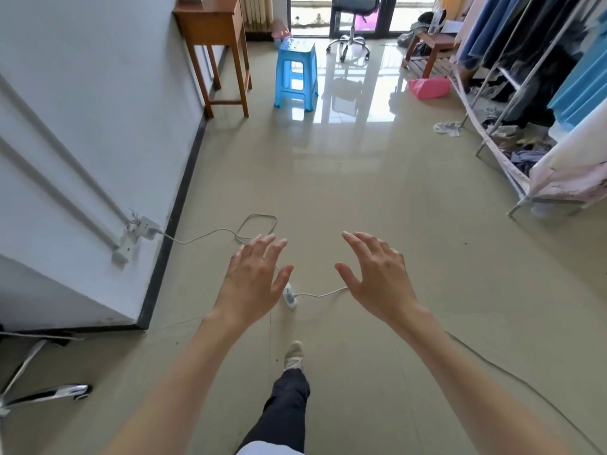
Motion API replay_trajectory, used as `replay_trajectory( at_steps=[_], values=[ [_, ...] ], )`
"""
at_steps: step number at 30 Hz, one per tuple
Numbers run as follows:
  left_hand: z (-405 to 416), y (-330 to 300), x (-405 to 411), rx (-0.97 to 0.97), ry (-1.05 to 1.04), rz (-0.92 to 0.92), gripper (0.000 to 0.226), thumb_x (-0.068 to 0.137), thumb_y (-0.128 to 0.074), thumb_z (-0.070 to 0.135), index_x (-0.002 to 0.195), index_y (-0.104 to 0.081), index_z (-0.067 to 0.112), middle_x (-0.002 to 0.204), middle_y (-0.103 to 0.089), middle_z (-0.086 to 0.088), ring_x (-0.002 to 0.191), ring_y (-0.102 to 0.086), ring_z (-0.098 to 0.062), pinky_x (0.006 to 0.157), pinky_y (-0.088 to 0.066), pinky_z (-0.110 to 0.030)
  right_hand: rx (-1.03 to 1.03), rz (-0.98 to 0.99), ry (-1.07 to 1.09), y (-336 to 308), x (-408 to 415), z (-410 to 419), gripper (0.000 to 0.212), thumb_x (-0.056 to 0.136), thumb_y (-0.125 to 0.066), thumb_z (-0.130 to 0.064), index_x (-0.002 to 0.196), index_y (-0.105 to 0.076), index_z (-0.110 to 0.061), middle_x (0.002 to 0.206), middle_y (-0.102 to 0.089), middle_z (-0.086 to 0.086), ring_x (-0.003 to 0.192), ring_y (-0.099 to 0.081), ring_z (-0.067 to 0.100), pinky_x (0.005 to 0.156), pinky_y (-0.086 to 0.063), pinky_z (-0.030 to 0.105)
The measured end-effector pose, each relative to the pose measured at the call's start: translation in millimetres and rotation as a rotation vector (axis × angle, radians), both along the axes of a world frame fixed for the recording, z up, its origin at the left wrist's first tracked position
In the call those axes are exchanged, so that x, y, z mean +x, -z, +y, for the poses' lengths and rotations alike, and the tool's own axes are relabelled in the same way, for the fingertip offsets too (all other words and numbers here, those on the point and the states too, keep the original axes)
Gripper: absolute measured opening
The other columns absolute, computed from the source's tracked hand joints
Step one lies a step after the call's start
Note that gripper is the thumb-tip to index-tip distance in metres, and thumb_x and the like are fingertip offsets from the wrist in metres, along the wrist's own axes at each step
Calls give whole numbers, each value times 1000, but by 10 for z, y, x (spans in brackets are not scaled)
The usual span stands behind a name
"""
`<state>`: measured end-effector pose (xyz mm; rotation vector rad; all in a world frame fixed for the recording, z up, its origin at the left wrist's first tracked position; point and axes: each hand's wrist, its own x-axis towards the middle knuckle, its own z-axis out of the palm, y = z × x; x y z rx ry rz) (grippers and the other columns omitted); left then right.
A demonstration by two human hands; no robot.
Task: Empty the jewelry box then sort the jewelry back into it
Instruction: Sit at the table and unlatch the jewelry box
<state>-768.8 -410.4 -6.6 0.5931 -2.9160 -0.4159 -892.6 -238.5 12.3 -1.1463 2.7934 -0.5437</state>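
A left hand (pixel 254 279) and a right hand (pixel 377 277) are held out empty, fingers spread, above a power strip (pixel 289 295) on the floor (pixel 361 198), a blue stool (pixel 296 75) beyond; no jewelry box is seen.

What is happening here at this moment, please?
A person stands in a room with the left hand and the right hand held out in front, fingers spread, holding nothing. No jewelry box is in view. A white cable and its power strip lie on the floor below the hands.
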Motion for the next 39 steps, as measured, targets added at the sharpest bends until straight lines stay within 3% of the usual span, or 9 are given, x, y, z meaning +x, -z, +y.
replay_trajectory(
  at_steps=[5,10,18,28,39],
  values=[
    [-573,173,-1044,9,-2,6,57,90,-29,47,133,-43,14,139,-44,-8,132,-37,-26,107,-30,-44,9,18,-10,108,-1075,-603,57,85,-41,-45,136,-43,-18,137,-50,6,127,-45,26,102,-34,43],
    [-1251,159,-2225,28,-19,8,47,94,-43,36,137,-39,16,143,-39,-6,135,-31,-24,108,-27,-41,22,22,-27,54,-2224,-1281,53,92,-48,-39,140,-37,-20,141,-44,4,131,-40,24,105,-29,40],
    [-1960,-7,-3652,-4,0,12,62,85,-23,48,130,-47,13,134,-50,-10,127,-44,-30,99,-39,-45,10,12,-30,-68,-3645,-2013,52,92,-47,-40,139,-38,-20,140,-46,4,130,-41,24,104,-30,40],
    [-2907,163,-5328,-3,-122,-50,55,87,-27,42,124,-52,12,127,-56,-10,119,-52,-30,92,-46,-44,60,-18,-172,144,-5567,-3114,53,92,-45,-41,141,-34,-23,143,-42,2,133,-36,22,107,-25,38],
    [-3947,-118,-7122,-7,-316,-49,59,86,-23,45,127,-51,13,129,-54,-10,118,-52,-29,91,-46,-43,75,-3,-358,-104,-7619,-4433,53,93,-44,-43,142,-31,-26,144,-39,-3,133,-34,19,107,-23,35]
  ],
)
